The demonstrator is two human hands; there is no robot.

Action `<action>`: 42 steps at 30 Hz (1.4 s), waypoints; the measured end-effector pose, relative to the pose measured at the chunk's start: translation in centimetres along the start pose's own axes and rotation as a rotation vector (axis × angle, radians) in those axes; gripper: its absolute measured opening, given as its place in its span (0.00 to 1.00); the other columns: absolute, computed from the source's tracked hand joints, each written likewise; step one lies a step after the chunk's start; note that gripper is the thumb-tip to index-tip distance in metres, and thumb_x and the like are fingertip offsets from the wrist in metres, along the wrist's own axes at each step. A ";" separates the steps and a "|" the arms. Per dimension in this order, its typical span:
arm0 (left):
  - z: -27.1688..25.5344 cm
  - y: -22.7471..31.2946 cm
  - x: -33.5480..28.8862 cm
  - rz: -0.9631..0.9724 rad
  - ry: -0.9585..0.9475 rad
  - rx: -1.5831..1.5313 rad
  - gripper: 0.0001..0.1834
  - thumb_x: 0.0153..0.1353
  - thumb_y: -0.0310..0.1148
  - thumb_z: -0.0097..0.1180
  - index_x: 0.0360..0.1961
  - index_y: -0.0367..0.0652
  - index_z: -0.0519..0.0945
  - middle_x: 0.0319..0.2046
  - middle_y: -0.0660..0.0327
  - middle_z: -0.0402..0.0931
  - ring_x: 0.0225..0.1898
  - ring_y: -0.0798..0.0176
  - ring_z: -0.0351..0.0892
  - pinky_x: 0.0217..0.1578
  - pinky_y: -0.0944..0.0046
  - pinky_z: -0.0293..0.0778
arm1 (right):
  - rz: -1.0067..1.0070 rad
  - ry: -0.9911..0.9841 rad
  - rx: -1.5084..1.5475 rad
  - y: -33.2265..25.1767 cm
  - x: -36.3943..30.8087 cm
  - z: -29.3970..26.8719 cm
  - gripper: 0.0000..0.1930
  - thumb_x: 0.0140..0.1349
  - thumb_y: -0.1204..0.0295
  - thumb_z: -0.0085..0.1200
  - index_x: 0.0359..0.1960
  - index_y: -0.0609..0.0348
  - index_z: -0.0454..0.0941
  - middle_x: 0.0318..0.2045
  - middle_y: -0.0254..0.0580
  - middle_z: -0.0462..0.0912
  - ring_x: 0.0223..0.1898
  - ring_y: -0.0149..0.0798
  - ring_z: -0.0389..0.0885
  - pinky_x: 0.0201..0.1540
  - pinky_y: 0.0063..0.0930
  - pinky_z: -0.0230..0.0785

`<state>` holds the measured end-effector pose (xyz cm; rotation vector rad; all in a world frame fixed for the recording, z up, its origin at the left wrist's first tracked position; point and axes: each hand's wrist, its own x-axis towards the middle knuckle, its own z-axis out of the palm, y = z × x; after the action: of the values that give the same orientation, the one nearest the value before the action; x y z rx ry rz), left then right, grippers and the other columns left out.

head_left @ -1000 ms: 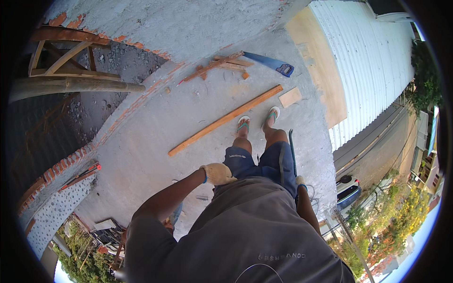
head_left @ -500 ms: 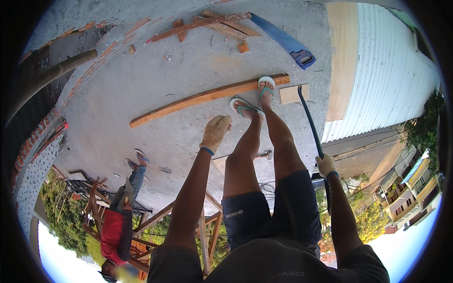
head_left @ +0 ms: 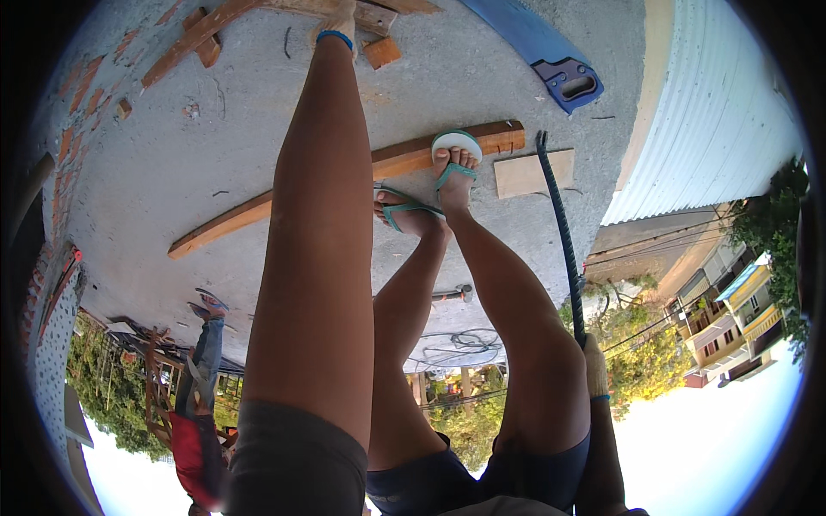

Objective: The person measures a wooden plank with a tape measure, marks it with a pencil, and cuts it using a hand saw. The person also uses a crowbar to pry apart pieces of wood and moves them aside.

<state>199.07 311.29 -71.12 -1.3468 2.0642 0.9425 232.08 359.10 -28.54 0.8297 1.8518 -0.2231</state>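
Note:
My left hand [head_left: 339, 21], in a cream work glove with a blue cuff, is stretched far forward over several reddish-brown wood pieces [head_left: 376, 17]. Its fingers are too foreshortened at the picture's upper edge to show whether they grip. Low on the right, my gloved right hand [head_left: 595, 368] is wrapped round a dark, ridged pry bar [head_left: 564, 232]. The bar's forked tip points away, beside a thin plywood piece [head_left: 514, 175]. A long wooden beam [head_left: 501, 138] lies across the ground, with my sandalled foot [head_left: 456, 163] on it.
A blue handsaw [head_left: 568, 79] lies at the far right, near corrugated sheeting [head_left: 714, 120]. A small wood block [head_left: 382, 53] sits by my left hand. Behind my legs are a hammer [head_left: 456, 295] and coiled cable [head_left: 460, 346]. Another person [head_left: 198, 430] stands at left.
My left hand has reached far forward from near my feet to the wood pieces. My body has bent lower, and my right hand still holds the pry bar, now lower in the picture.

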 end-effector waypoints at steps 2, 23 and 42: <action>0.0 -0.2 0.9 0.046 0.018 0.007 0.36 0.66 0.61 0.57 0.57 0.36 0.85 0.56 0.41 0.85 0.56 0.41 0.86 0.58 0.43 0.78 | -0.004 -0.007 0.016 -0.1 0.5 1.2 0.18 0.72 0.59 0.58 0.41 0.66 0.78 0.30 0.58 0.84 0.36 0.60 0.86 0.40 0.52 0.75; -6.7 -6.3 -14.2 -0.090 -0.304 -0.592 0.30 0.74 0.41 0.53 0.70 0.33 0.72 0.55 0.47 0.82 0.54 0.49 0.84 0.59 0.44 0.79 | -0.174 -0.037 -0.101 4.5 4.0 4.4 0.17 0.72 0.59 0.55 0.46 0.63 0.79 0.33 0.52 0.86 0.36 0.51 0.87 0.40 0.47 0.77; -29.7 -29.3 -46.5 -0.282 -0.859 -1.439 0.49 0.71 0.50 0.67 0.81 0.43 0.54 0.61 0.52 0.73 0.63 0.54 0.77 0.61 0.47 0.79 | -0.398 0.112 -0.386 0.1 1.6 -11.6 0.14 0.68 0.61 0.59 0.32 0.60 0.75 0.17 0.37 0.73 0.12 0.37 0.72 0.16 0.37 0.65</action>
<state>243.03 307.32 -26.88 -1.2645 0.3503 2.4493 223.19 365.76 -24.82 0.2082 2.0670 -0.0625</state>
